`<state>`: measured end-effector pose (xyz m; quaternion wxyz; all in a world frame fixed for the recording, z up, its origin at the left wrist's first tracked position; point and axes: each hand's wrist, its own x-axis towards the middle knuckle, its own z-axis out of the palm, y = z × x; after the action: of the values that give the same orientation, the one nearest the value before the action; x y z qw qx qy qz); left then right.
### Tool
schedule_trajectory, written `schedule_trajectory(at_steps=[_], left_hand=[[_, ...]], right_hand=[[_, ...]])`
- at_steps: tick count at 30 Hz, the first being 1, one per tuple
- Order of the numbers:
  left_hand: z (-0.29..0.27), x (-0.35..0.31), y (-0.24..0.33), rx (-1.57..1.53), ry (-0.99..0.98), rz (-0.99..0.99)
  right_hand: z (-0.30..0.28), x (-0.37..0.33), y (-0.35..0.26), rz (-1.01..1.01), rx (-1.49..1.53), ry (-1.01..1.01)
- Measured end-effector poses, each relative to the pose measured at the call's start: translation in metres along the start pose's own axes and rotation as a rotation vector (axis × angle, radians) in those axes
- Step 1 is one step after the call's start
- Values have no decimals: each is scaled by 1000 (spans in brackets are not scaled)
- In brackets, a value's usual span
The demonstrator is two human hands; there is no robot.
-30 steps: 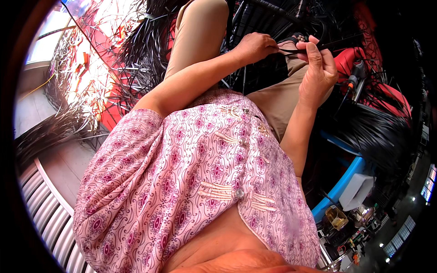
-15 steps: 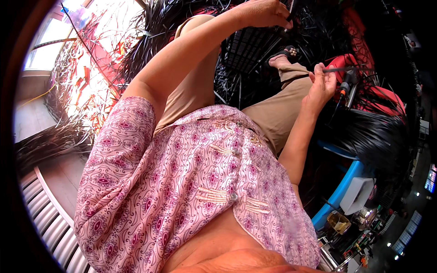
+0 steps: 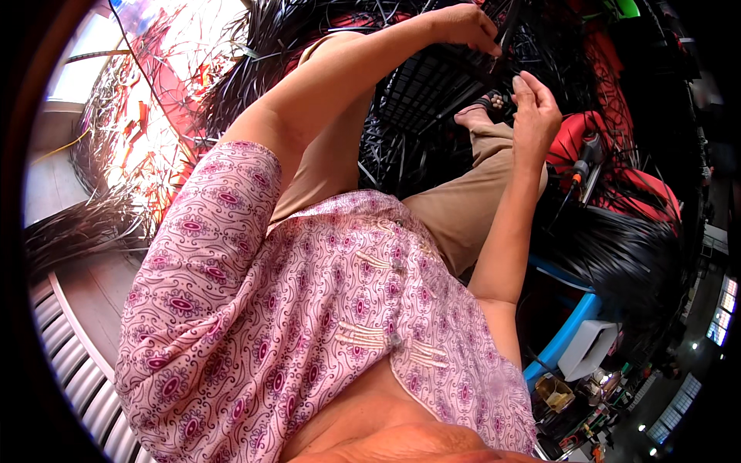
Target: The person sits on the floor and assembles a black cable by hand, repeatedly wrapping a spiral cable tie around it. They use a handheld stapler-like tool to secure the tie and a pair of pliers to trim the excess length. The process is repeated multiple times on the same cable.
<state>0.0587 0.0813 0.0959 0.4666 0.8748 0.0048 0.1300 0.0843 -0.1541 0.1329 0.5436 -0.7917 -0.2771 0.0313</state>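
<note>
Between my knees is a black woven basket with an open lattice side. My left hand is above its far edge, fingers closed on a narrow black plastic strip. Close by on the right, my right hand is raised with thumb and fingertips pressed together. Whatever may be in that pinch is too small or dark to make out. The hands are apart, with their fingertips pointing toward the same spot beside the basket. The basket's far part is hidden by my left hand and loose strips.
Piles of black strips lie around my legs. A black tool with an orange part rests by a red seat at right. A bundle of black strips, a blue edge and a white box are nearer. A slatted bench stands left.
My right hand has moved up and left toward my left hand; the dark strip that stretched rightward from it no longer shows there. My left hand has shifted slightly down.
</note>
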Motion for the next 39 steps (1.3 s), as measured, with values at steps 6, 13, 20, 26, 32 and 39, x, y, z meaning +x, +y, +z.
schedule_trajectory(at_steps=[6,13,20,26,32,39], left_hand=[[-4,-9,21,-75,2,104],[-1,-20,32,-29,221,242],[19,-74,52,539,-18,186],[30,-81,55,607,39,158],[41,-80,58,644,120,241],[47,-74,65,721,81,213]], right_hand=[[18,28,-16,-67,-319,-206],[20,30,-12,-52,-156,-176],[26,28,-12,-95,273,-61],[37,20,-18,-52,572,-24],[38,31,-6,125,1060,-66],[37,20,-30,152,995,46]])
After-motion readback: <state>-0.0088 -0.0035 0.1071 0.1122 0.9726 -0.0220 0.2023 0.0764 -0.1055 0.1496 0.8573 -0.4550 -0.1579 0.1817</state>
